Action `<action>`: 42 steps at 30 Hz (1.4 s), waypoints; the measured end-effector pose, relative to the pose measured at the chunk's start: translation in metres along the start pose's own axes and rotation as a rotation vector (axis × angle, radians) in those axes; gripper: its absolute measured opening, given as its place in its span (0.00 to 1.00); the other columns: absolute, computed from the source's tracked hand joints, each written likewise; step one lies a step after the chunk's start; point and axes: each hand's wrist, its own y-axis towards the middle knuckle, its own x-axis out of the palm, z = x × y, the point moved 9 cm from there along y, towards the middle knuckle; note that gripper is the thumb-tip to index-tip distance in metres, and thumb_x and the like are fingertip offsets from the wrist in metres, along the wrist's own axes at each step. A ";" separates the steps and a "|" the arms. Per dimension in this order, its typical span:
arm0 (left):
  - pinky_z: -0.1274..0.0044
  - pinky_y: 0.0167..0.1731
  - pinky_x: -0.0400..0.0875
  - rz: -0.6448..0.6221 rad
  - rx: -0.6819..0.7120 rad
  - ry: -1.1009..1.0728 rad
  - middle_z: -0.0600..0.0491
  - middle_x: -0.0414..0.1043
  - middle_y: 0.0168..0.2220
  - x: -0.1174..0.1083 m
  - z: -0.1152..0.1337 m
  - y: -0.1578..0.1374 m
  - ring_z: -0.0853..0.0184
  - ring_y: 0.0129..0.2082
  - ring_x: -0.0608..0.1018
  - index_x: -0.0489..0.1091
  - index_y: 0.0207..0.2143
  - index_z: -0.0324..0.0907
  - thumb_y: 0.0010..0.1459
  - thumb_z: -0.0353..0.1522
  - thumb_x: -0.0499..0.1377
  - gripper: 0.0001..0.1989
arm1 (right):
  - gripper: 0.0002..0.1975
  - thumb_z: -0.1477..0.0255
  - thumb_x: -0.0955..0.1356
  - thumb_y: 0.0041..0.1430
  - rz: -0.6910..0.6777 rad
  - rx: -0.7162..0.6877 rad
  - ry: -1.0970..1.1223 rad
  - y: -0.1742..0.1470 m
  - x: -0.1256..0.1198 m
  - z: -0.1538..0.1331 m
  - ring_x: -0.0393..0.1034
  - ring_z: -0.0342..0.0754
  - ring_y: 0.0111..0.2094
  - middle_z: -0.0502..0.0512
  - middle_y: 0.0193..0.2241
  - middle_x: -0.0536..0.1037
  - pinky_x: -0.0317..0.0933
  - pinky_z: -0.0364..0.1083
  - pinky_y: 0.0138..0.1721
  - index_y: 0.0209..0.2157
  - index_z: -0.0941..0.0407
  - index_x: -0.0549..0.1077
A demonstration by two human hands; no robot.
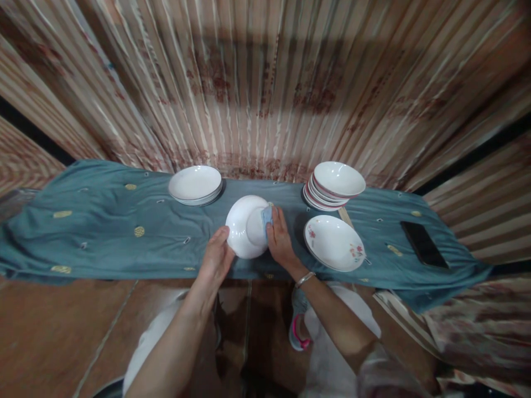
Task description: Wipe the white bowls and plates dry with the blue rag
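A white bowl (239, 224) is held up over the front of the table, its underside with the round foot ring facing me. My left hand (217, 251) grips its lower left rim, thumb on the near face. On the right side, my right hand (280, 237) presses a small light-blue cloth (266, 216) against the bowl's underside near the foot ring. The fingers of that hand lie close together over the cloth. Just right of it, a white plate with red flowers (334, 243) lies face up on the table.
A teal patterned cloth (112, 232) covers the long, narrow table. Stacked white plates (196, 183) stand at the back left, and a stack of bowls (338, 179) with reddish rims at the back right. A black phone (423, 244) lies far right. Striped curtains (257, 83) hang behind.
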 end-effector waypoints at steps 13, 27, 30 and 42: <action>0.74 0.38 0.75 -0.053 0.006 -0.013 0.50 0.78 0.29 -0.003 -0.004 0.009 0.68 0.28 0.78 0.72 0.29 0.36 0.47 0.28 0.67 0.07 | 0.28 0.69 0.54 0.69 -0.104 -0.163 -0.047 -0.042 0.009 -0.043 0.36 0.53 0.70 0.62 0.69 0.47 0.45 0.62 0.67 0.68 0.58 0.44; 0.82 0.29 0.70 -0.062 -0.007 0.015 0.56 0.75 0.24 0.012 -0.004 -0.002 0.74 0.24 0.74 0.71 0.26 0.37 0.43 0.28 0.70 0.11 | 0.30 0.67 0.54 0.69 -0.077 -0.276 -0.125 -0.009 0.004 -0.069 0.38 0.55 0.70 0.67 0.68 0.49 0.44 0.60 0.67 0.68 0.62 0.44; 0.82 0.29 0.69 -0.087 0.005 0.034 0.57 0.74 0.23 0.015 -0.003 -0.003 0.75 0.23 0.73 0.70 0.25 0.38 0.42 0.30 0.71 0.12 | 0.30 0.67 0.54 0.69 -0.062 -0.254 -0.140 -0.004 0.002 -0.061 0.38 0.55 0.70 0.67 0.68 0.49 0.44 0.60 0.67 0.68 0.62 0.44; 0.83 0.28 0.70 -0.050 0.026 0.050 0.57 0.74 0.24 0.013 -0.002 -0.001 0.75 0.23 0.74 0.70 0.25 0.38 0.42 0.30 0.71 0.12 | 0.29 0.67 0.54 0.69 -0.051 -0.124 -0.094 -0.015 0.001 -0.022 0.41 0.53 0.69 0.67 0.67 0.51 0.45 0.59 0.67 0.67 0.62 0.47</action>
